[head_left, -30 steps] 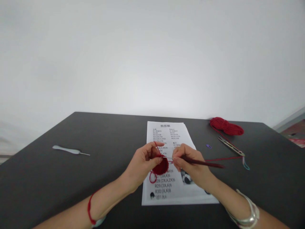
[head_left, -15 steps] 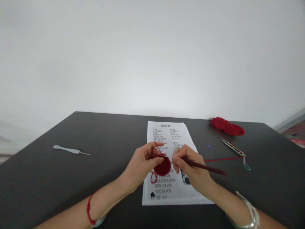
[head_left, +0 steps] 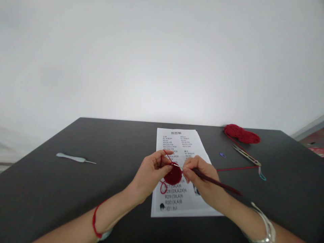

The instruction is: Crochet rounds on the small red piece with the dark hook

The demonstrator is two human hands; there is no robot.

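Between thumb and fingers, my left hand (head_left: pixel 154 170) pinches a round piece of dark red crochet (head_left: pixel 173 174) by its upper left edge. Red yarn runs up over the left index finger, and a small loop of yarn dangles below the piece. My right hand (head_left: pixel 201 175) is closed around a crochet hook (head_left: pixel 217 182) with a dark brown handle, held like a pen. The hook's thin metal shaft meets the top edge of the crochet; its very tip is too small to make out. Both hands are above a printed sheet (head_left: pixel 187 211).
A red yarn skein (head_left: pixel 241 134) lies at the back right, its strand trailing toward my hands. Nearby are thread snips (head_left: pixel 246 155) with a teal loop and a purple stitch marker (head_left: pixel 222 155). A grey-handled hook (head_left: pixel 72 157) rests on the left of the dark table (head_left: pixel 121 141).
My right hand has tilted the hook slightly, so the handle's back end sits lower. The crochet has shifted a little upward. My left hand keeps its pinch.
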